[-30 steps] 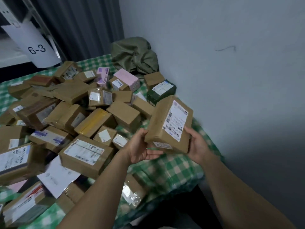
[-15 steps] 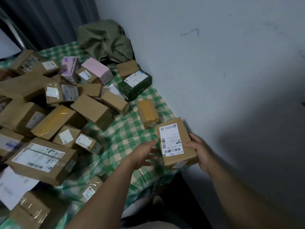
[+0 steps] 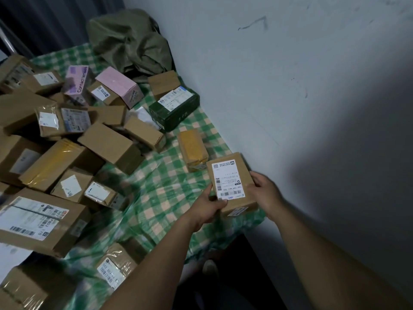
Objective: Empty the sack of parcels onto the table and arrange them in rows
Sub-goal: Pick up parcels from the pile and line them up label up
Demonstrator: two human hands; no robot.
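Since a second ago, labelled parcel [image 3: 230,182] comes down from tilted hold over pile [image 3: 107,144] to near right corner of table [image 3: 169,193], label up, close to wall [image 3: 312,108]. Resting on cloth or just above: cannot tell. Long axis runs away from person, roughly along wall, in line with yellow-taped parcel [image 3: 193,151] just beyond. Parcel lies between both hands. Left hand [image 3: 207,209] at near-left corner, thumb on top, fingers curled round edge. Right hand [image 3: 266,193] on right long edge, fingers curled over it. Both clamped on parcel. Likely next: let go, row starts here.

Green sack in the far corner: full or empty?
Looks empty: the sack lies slumped and crumpled by the wall, with parcels spread over the table. Its inside is hidden.
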